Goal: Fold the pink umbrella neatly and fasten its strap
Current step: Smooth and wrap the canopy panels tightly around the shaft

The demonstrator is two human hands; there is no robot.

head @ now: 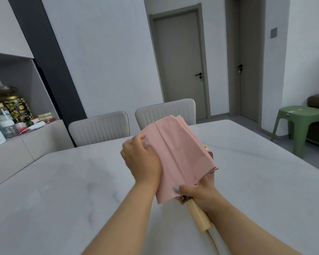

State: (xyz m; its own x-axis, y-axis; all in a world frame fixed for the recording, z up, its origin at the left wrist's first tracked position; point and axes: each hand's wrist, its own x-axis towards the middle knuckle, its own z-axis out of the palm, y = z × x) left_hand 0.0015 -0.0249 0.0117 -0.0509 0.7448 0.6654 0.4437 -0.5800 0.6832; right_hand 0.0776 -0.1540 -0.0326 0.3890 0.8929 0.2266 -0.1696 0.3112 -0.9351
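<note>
I held the pink umbrella [179,155] above the white table [63,190], its folded cloth pointing away from me. My right hand [201,194] was wrapped around the umbrella where the cloth met the cream handle [197,216], thumb across the lower edge of the cloth; the handle stuck out below that grip, toward me. My left hand [142,159] lay against the cloth's left side, just above my right hand, fingers curled over the fold and pressing it flat. I could not tell where the strap was. Beyond the umbrella's far end stood 2 chairs [99,126].
</note>
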